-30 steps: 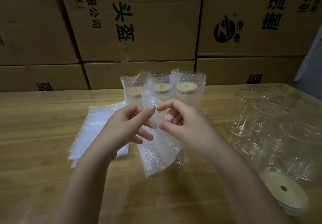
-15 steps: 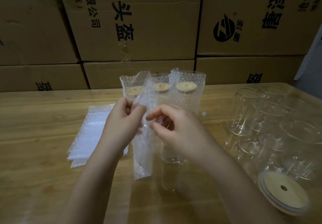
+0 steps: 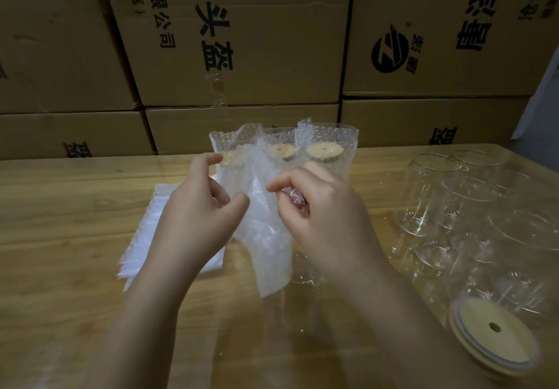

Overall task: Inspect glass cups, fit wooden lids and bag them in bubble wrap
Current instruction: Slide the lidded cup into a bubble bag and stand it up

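head view: nearest, at the lower r. corner, a wooden lid (image 3: 496,334) w/ a small centre hole and a pale ring round its edge lies face up. what it rests on is too blurred to tell. both forearms reach in from the bottom edge over the wooden table (image 3: 60,207).

mid-frame, the left hand (image 3: 193,216) and right hand (image 3: 326,216) hold one bubble wrap bag (image 3: 266,237) up off the table between them. l. hand: thumb and curled fingers pinch the bag's l. edge, index finger raised above. r. hand: thumb and index pinch the r. edge near the top, other fingers curled in behind the film and seen thru it. the bag hangs crumpled, lower end pointing down.

just behind that lower end a bare glass cup (image 3: 302,270) shows faintly; can't tell if the bag touches it. left of the hands, partly hidden by the l. wrist, a flat stack of bubble bags (image 3: 145,231) lies on the table. on the r. side a group of empty glass cups (image 3: 432,195) stands packed close together.

farther back, three bagged cups (image 3: 326,152) stand in a row side by side, wooden lids visible inside the wrap. behind the table, stacked cardboard boxes (image 3: 242,40) w/ black print fill the bg.
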{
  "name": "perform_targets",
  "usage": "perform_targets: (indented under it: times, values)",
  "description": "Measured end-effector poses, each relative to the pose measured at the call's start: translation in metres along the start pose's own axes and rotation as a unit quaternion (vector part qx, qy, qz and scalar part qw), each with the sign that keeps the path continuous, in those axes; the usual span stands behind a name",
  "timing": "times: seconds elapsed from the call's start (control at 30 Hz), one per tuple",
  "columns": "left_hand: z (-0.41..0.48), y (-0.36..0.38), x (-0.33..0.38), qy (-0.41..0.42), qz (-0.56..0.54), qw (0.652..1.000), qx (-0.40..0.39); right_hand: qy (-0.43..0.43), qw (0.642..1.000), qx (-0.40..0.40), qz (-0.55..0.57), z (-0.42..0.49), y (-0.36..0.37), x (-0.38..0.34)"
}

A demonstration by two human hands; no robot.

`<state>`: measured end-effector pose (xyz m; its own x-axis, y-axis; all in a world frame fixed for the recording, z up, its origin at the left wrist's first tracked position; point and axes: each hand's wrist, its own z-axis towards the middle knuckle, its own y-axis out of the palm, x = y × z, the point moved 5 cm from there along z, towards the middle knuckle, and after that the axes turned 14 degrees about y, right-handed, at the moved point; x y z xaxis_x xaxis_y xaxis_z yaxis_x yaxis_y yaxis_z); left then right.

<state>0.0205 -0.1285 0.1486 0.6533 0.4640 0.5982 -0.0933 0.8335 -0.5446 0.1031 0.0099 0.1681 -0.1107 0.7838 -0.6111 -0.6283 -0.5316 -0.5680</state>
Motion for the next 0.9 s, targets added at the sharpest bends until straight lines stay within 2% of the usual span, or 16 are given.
perform_targets:
  times: [0.07,0.2,0.3,0.47,0.57,0.63,0.77,0.83,0.9]
  values:
    - [-0.003,0.004,0.006,0.002,0.021,1.0,-0.018,-0.033,0.999,0.021,0.009,-0.004,0.002,-0.008]
    - [-0.007,0.006,0.013,0.011,0.191,0.981,-0.013,-0.094,0.991,0.085,-0.035,-0.012,0.003,-0.016]
    - [-0.007,-0.002,0.015,0.0,0.241,0.971,0.01,-0.073,0.985,0.117,-0.103,-0.01,0.001,-0.012]
    - [-0.005,-0.018,0.015,-0.027,0.213,0.976,0.014,-0.002,0.975,0.121,-0.186,-0.003,-0.004,0.001]
    - [-0.008,-0.018,0.018,-0.041,0.086,0.995,-0.035,0.054,0.965,0.117,-0.227,-0.002,-0.004,0.007]
    - [-0.011,-0.016,0.025,-0.038,0.012,0.999,-0.032,0.064,0.959,0.122,-0.249,-0.003,-0.001,0.008]
    - [-0.01,-0.021,0.034,0.012,0.042,0.997,0.064,0.005,0.949,0.193,-0.251,-0.007,-0.001,-0.003]
    - [-0.008,-0.021,0.034,0.041,0.078,0.992,0.092,-0.077,0.947,0.238,-0.204,-0.014,-0.003,-0.013]
    - [-0.007,-0.02,0.034,0.064,0.077,0.989,0.112,-0.167,0.943,0.239,-0.16,-0.019,0.0,-0.019]
